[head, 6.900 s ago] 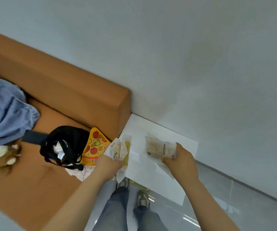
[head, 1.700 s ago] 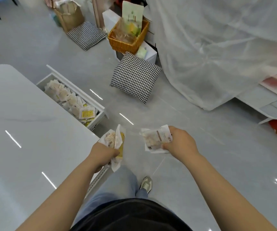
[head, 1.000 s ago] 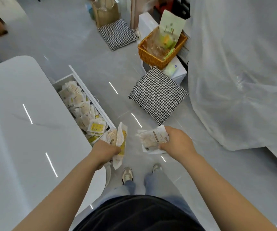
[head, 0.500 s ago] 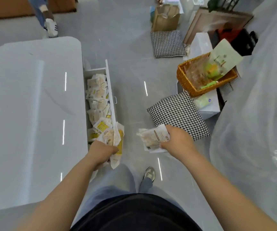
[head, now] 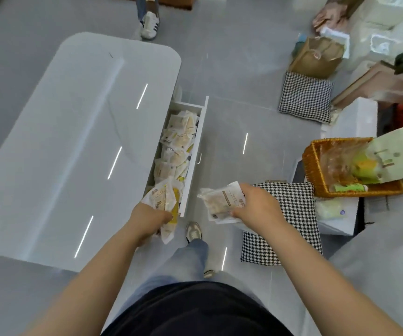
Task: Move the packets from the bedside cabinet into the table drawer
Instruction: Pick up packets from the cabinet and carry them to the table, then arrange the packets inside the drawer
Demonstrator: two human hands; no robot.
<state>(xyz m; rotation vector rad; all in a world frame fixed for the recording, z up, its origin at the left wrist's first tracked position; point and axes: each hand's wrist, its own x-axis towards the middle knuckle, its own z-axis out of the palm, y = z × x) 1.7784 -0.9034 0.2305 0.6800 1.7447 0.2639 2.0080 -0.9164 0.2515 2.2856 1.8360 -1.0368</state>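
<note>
The white table (head: 74, 141) has its drawer (head: 197, 151) pulled open on the right side, filled with several pale and yellow packets (head: 177, 144). My left hand (head: 147, 219) grips a bunch of yellow and white packets (head: 165, 202) right over the near end of the drawer. My right hand (head: 256, 209) holds a few clear packets with beige contents (head: 220, 202) above the floor, just right of the drawer front.
A houndstooth cushion (head: 290, 221) lies on the floor under my right arm, a second one (head: 304, 98) farther back. An orange wicker basket (head: 314, 170) sits on a white box at right. Another person's shoe (head: 149, 24) stands beyond the table. My own foot (head: 193, 232) is near the drawer.
I have turned and stepped closer to the table. The left hand's packets have come over the near end of the open drawer; both hands keep their packets.
</note>
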